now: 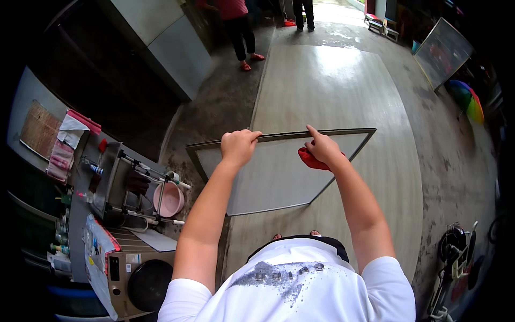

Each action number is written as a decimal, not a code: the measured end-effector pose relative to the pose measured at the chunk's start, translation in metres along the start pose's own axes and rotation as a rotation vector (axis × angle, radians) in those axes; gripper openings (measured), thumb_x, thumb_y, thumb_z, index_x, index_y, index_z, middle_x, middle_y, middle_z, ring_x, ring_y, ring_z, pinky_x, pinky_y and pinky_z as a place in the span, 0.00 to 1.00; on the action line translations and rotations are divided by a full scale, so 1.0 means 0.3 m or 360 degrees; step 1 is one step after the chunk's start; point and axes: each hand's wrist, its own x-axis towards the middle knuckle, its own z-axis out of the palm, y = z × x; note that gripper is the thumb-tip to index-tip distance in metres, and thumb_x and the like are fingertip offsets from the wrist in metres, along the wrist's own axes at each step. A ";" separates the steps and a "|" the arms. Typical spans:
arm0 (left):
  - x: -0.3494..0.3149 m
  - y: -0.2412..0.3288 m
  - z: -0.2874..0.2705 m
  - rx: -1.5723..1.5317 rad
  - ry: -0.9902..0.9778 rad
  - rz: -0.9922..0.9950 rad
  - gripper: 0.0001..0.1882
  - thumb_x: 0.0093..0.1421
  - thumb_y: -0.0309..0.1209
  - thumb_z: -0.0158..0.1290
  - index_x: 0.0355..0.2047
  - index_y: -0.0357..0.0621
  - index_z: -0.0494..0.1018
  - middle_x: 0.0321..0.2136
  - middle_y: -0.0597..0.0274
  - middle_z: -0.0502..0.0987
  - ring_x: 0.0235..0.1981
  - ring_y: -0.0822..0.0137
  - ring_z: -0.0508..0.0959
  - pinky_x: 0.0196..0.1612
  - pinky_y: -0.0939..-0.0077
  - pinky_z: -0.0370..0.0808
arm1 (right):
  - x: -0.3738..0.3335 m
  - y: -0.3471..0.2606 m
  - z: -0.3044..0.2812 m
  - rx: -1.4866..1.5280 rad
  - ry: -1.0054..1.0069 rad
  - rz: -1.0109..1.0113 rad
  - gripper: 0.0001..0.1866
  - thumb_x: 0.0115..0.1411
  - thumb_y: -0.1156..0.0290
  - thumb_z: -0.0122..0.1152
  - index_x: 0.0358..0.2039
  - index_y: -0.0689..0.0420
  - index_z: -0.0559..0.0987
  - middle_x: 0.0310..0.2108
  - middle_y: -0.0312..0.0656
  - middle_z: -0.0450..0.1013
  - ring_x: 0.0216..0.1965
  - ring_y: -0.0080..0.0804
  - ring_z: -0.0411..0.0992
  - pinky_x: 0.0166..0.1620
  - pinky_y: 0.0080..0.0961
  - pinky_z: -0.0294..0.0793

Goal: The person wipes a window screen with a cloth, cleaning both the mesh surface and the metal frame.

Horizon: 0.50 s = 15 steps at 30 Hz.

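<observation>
At the far left a grey counter (32,96) carries a brown woven mat (38,129) and folded pink and white cloths (68,140); just right of it stands a steel sink unit (115,185) with metal rails, and a round pink plastic basin (170,199) sits against its right side. Below these a beige front-loading washing machine (137,276) shows its dark round door. The left hand (237,146) is clenched over the top edge of a large flat window screen with a thin grey metal frame and fine grey mesh (268,180), held out over the pale wood-grain floor covering (327,80). The right hand (322,148) holds a crumpled red cloth (311,160) against the same top rail, forefinger stretched along it. Farther right, another framed mesh panel (442,51) leans upright on wet, mottled concrete (456,161).
</observation>
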 end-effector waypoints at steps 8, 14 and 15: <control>-0.033 0.005 -0.019 0.0206 -0.0013 0.0010 0.07 0.53 0.37 0.54 0.32 0.58 0.80 0.26 0.67 0.78 0.28 0.62 0.77 0.34 0.61 0.68 | 0.007 -0.019 0.037 0.0135 0.0284 -0.0092 0.15 0.61 0.57 0.50 0.45 0.50 0.75 0.36 0.48 0.77 0.41 0.48 0.74 0.43 0.41 0.73; -0.017 0.071 -0.067 0.0242 -0.0115 0.0049 0.11 0.56 0.43 0.53 0.31 0.53 0.79 0.26 0.66 0.77 0.29 0.61 0.78 0.33 0.61 0.70 | -0.033 -0.051 0.047 0.0104 0.0253 -0.0113 0.15 0.61 0.58 0.51 0.44 0.50 0.75 0.34 0.46 0.78 0.39 0.46 0.75 0.41 0.39 0.74; -0.015 0.089 -0.051 0.0213 -0.0106 0.0038 0.11 0.57 0.43 0.52 0.31 0.53 0.78 0.26 0.65 0.77 0.29 0.61 0.78 0.33 0.61 0.70 | -0.039 -0.056 0.050 0.0093 0.0248 -0.0119 0.15 0.61 0.58 0.52 0.44 0.50 0.75 0.34 0.45 0.78 0.39 0.45 0.75 0.41 0.39 0.74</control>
